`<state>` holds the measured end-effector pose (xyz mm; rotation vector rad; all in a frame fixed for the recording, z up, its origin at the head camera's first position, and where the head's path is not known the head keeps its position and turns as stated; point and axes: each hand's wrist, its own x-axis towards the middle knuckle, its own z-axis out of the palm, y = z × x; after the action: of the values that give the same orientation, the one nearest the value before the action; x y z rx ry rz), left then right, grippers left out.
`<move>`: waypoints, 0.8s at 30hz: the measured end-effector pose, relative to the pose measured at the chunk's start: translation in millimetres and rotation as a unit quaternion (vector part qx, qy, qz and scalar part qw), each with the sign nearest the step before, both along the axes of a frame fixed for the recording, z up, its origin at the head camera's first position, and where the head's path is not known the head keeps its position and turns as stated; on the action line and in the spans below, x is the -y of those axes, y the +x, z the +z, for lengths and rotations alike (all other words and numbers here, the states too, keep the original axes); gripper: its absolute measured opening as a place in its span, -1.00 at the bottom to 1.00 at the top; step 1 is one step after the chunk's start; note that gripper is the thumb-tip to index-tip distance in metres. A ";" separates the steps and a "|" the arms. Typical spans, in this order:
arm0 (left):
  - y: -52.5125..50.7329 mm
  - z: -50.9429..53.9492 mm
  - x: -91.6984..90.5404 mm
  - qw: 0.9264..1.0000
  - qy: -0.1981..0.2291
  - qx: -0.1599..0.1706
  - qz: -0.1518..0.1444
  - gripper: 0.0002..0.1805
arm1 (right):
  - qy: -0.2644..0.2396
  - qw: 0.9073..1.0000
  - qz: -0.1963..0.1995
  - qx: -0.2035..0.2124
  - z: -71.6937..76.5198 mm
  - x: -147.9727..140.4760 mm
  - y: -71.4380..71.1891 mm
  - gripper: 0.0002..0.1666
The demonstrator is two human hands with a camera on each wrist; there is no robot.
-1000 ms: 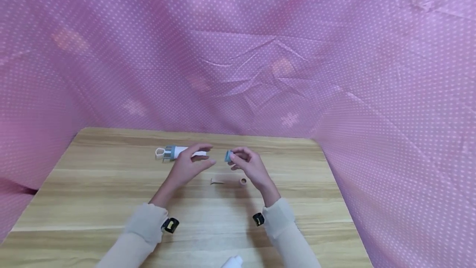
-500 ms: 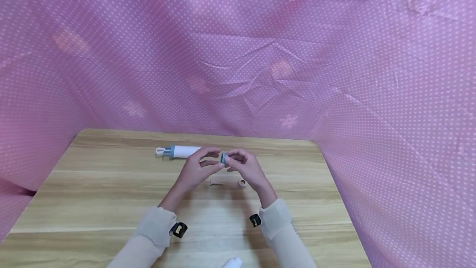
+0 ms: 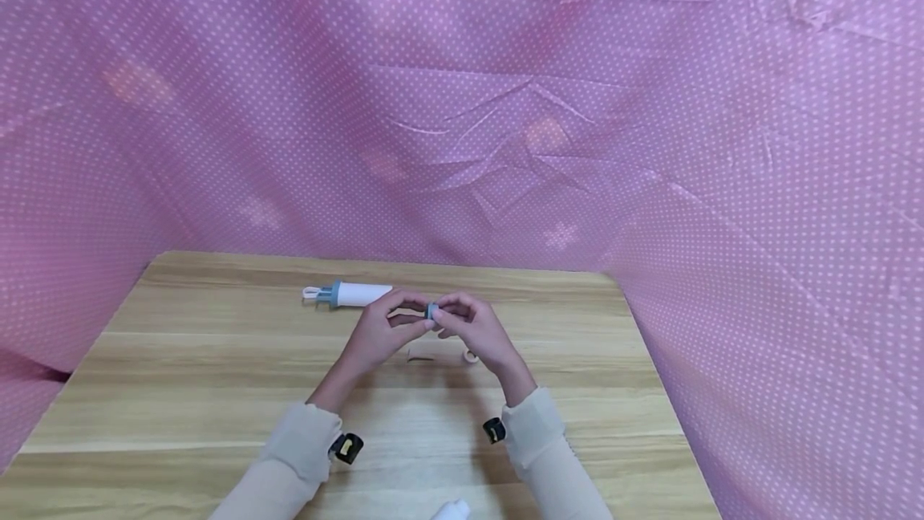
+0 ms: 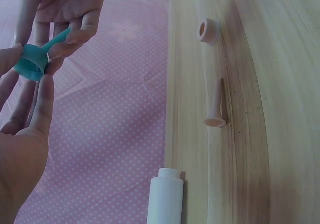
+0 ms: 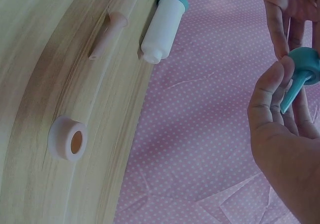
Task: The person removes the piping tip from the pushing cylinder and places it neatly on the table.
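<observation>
My L hand (image 3: 378,334) & R hand (image 3: 482,334) both hold the teal funnel-like pc (image 4: 31,66), up off the table (image 3: 180,392); L thumb & fingertips pinch its round wide end; R thumb & fingers are clamped on its thin stem; pink ring (image 5: 65,139) & pink tapered pc (image 5: 106,37) lie on the table, apart; white bottle w/ teal end (image 5: 164,26) lies on its side, part hidden behind my L hand in the head view.
</observation>
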<state>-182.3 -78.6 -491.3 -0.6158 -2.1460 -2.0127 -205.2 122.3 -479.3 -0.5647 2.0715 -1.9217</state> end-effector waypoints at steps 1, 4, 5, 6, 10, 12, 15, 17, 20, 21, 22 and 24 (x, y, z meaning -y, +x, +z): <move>-0.4 -0.4 -0.1 1.000 0.002 0.000 -0.001 -0.64 | 0.000 1.000 0.001 -0.003 -0.2 -0.2 -0.3 -0.66; -1.6 -1.6 -0.3 1.000 0.006 0.000 -0.002 -0.65 | 0.003 1.000 0.009 -0.013 -1.6 -1.5 -0.9 -0.65; -2.0 -2.1 -0.2 1.000 0.008 -0.001 -0.001 -0.65 | 0.005 1.000 0.013 -0.017 -2.5 -2.2 -1.3 -0.64; -2.3 -2.2 0.0 1.000 0.011 -0.002 0.001 -0.66 | 0.008 1.000 0.016 -0.020 -3.5 -3.1 -1.6 -0.63; -3.6 -4.3 1.4 1.000 0.023 -0.010 0.005 -0.66 | 0.017 1.000 0.021 -0.015 -10.1 -5.6 -3.3 -0.61; -4.1 -4.5 2.0 1.000 0.024 -0.012 0.010 -0.67 | 0.020 1.000 0.018 -0.009 -12.7 -6.7 -3.7 -0.61; -3.9 -4.9 3.3 1.000 0.023 -0.012 0.018 -0.67 | 0.018 1.000 0.013 -0.005 -14.7 -7.9 -2.3 -0.62; -3.8 -4.4 4.2 0.999 0.020 -0.011 0.025 -0.65 | 0.017 1.000 0.005 -0.005 -14.5 -8.6 -1.2 -0.62; -3.6 -4.1 5.3 0.999 0.021 -0.013 0.029 -0.63 | 0.006 1.000 -0.007 0.002 -14.7 -9.8 -0.1 -0.65; -3.4 -4.2 5.6 0.999 0.021 -0.013 0.031 -0.63 | 0.000 1.000 -0.012 0.004 -14.9 -10.2 0.4 -0.66; -3.0 -4.2 5.9 0.999 0.021 -0.011 0.033 -0.63 | -0.008 1.000 -0.017 0.006 -15.2 -10.6 0.8 -0.67; -2.5 -5.5 6.3 0.999 0.020 -0.006 0.036 -0.64 | -0.030 0.999 -0.029 0.009 -16.0 -11.2 1.3 -0.71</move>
<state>-184.8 -84.9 -496.8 -0.5364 -2.0837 -2.0041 -203.9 133.5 -495.3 -0.5031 2.0471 -2.0185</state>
